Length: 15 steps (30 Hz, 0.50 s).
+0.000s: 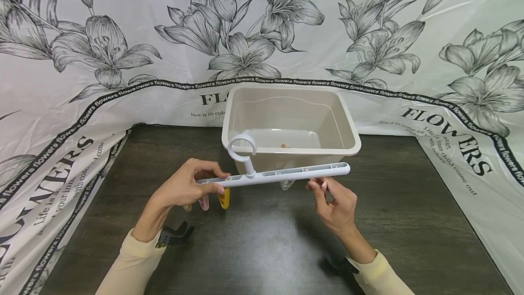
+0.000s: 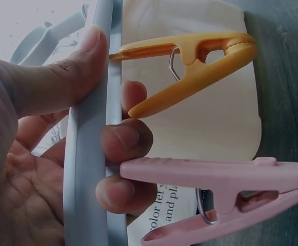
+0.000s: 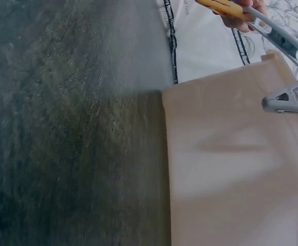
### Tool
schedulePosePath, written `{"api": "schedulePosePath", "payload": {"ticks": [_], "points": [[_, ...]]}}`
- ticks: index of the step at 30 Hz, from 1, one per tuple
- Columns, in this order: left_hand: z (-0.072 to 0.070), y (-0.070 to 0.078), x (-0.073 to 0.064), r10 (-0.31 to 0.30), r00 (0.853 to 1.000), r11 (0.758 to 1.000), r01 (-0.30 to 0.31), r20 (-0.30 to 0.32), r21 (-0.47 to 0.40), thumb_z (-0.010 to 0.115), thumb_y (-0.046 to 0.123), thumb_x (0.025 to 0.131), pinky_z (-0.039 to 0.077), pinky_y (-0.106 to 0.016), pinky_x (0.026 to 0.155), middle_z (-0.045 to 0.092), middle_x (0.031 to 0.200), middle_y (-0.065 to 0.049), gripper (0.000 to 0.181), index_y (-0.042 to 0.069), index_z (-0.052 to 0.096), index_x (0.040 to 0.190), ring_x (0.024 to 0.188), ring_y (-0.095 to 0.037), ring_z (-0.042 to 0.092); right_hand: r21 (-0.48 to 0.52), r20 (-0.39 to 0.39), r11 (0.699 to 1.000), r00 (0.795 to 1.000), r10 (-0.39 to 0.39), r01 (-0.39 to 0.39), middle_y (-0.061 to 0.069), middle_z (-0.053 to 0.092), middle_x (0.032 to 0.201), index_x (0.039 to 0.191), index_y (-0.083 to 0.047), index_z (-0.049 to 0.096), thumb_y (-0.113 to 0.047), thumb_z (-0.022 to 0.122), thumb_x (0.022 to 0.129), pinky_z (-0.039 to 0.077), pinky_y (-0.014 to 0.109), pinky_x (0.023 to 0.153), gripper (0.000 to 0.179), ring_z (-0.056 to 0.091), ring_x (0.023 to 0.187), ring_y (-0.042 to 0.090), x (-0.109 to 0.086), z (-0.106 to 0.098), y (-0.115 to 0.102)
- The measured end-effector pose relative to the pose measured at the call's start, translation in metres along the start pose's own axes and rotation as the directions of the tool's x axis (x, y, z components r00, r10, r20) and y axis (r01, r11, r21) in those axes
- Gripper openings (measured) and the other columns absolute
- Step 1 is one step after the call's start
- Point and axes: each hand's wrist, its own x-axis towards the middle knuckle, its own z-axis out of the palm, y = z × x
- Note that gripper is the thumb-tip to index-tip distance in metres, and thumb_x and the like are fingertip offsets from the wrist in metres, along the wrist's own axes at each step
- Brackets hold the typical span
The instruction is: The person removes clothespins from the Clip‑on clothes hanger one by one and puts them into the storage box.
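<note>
A pale blue-grey clip hanger [image 1: 282,176] with a ring hook [image 1: 241,147] is held up in front of the tub. My left hand [image 1: 190,183] grips its left end, thumb on the near side and fingers behind. A yellow clothespin [image 2: 200,66] and a pink clothespin [image 2: 225,189] hang from the bar by this hand. A grey clothespin [image 3: 287,105] hangs near the middle. Under the bar's right end, my right hand [image 1: 335,201] has thumb and fingers drawn together on a small pale piece [image 1: 324,186]; I cannot tell what it is.
A beige plastic tub [image 1: 292,151] stands at the back of the dark wooden table [image 1: 254,249], with a small orange thing [image 1: 284,145] inside. White flower-printed cloth [image 1: 184,67] hangs behind the table and along its sides.
</note>
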Motion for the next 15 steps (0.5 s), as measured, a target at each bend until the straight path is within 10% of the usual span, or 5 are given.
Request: {"api": "schedulePosePath", "payload": {"ticks": [15], "points": [[0.0027,0.0069,-0.0018,-0.032,0.999,0.999,0.034,-0.038,0.039,0.08,0.015,0.09,0.056,-0.047,0.042,0.078,0.099,-0.012,0.014,0.013,0.073,0.103,0.046,-0.04,0.063,-0.126,-0.093,0.99,0.993,-0.078,0.066,0.008,0.058,0.063,0.077,0.007,0.065,-0.02,0.069,0.1,0.031,0.021,0.044,0.035,0.042,0.049,0.011,0.0059,-0.0023,0.0043]]}}
